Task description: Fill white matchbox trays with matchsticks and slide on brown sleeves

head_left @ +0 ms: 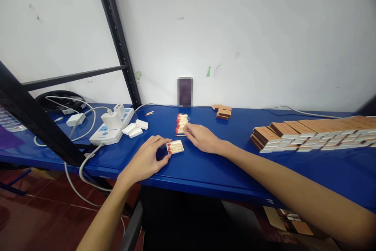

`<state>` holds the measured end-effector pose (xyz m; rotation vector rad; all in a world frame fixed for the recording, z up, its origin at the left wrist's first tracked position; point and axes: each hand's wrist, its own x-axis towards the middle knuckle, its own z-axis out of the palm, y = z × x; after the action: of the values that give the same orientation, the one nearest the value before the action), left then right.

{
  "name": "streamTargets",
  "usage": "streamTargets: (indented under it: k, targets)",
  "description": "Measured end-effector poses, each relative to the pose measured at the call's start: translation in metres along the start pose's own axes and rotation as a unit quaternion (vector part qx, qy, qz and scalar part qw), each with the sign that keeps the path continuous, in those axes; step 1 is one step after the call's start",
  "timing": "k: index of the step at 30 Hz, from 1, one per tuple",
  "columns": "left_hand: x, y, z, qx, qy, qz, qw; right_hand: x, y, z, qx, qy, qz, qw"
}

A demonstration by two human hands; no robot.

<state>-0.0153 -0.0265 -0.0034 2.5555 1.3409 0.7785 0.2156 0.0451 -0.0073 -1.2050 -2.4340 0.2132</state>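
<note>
A small white matchbox tray (179,144) with red-headed matches (173,149) in it lies near the front of the blue table. The thumb and forefinger of my left hand (149,156) hold it at its left end, one on each side. Just behind the tray is a row of loose matches (181,119), red heads to the left. My right hand (202,137) is closed in a pinch at the right ends of the nearer matches, and its fingertips partly hide them. How many matches it grips cannot be seen.
White empty trays (135,129) lie beside a power strip (113,129) at left. Stacked matchboxes (308,133) line the right side; a few more (224,112) sit at the back. A blurred dark object (185,92) leans on the wall. A black rack post (117,31) stands left.
</note>
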Motion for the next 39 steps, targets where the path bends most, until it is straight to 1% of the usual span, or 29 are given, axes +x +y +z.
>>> streamTargets:
  k: [2,4,6,8,10,11,13,15,16,19,21,24,26,30,39]
  targets:
    - [0.000,0.000,0.000,0.005,-0.003,-0.008,1.000,-0.002,-0.004,-0.001,0.013,0.019,-0.013,1.000]
    - [0.001,0.000,0.000,0.006,-0.007,-0.014,1.000,-0.002,-0.007,-0.002,0.004,0.025,-0.003,1.000]
    - [0.001,0.000,0.000,0.006,-0.010,-0.015,1.000,-0.002,-0.007,-0.002,-0.016,0.011,0.025,0.999]
    - [0.001,0.000,-0.001,0.005,-0.011,-0.014,1.000,0.000,-0.006,-0.002,-0.030,-0.016,0.051,0.998]
    - [0.001,0.000,-0.001,0.004,-0.011,-0.012,1.000,0.002,-0.004,-0.001,-0.035,-0.034,0.055,0.997]
    - [0.001,0.000,-0.001,0.005,-0.011,-0.013,1.000,0.003,-0.003,-0.001,-0.032,-0.032,0.050,0.998]
    - [0.001,0.000,0.000,0.009,-0.008,-0.017,1.000,0.003,-0.003,-0.001,-0.013,-0.009,0.029,0.999]
    - [0.001,0.000,0.000,0.015,-0.004,-0.023,1.000,0.001,-0.005,-0.002,0.027,0.010,-0.005,1.000]
    - [0.001,-0.001,0.000,0.017,-0.002,-0.025,1.000,0.000,-0.007,-0.003,0.051,0.009,-0.028,0.998]
    - [0.001,-0.001,0.000,0.014,-0.004,-0.023,1.000,-0.003,-0.012,-0.006,0.107,-0.030,-0.082,0.990]
    - [0.001,-0.001,0.000,0.007,-0.007,-0.019,1.000,-0.003,-0.012,-0.007,0.116,-0.034,-0.072,0.990]
    - [0.001,-0.001,0.000,0.004,-0.010,-0.014,1.000,0.001,-0.004,-0.006,0.080,-0.002,-0.012,0.997]
    - [0.001,-0.001,0.000,0.004,-0.010,-0.009,1.000,0.005,0.005,-0.005,0.036,0.001,0.012,0.999]
    - [0.001,0.000,0.000,0.004,-0.008,-0.009,1.000,0.011,0.016,-0.001,-0.024,-0.021,0.017,0.999]
    - [0.001,0.000,0.000,0.005,-0.013,-0.011,1.000,0.013,0.015,0.002,-0.049,-0.025,0.006,0.998]
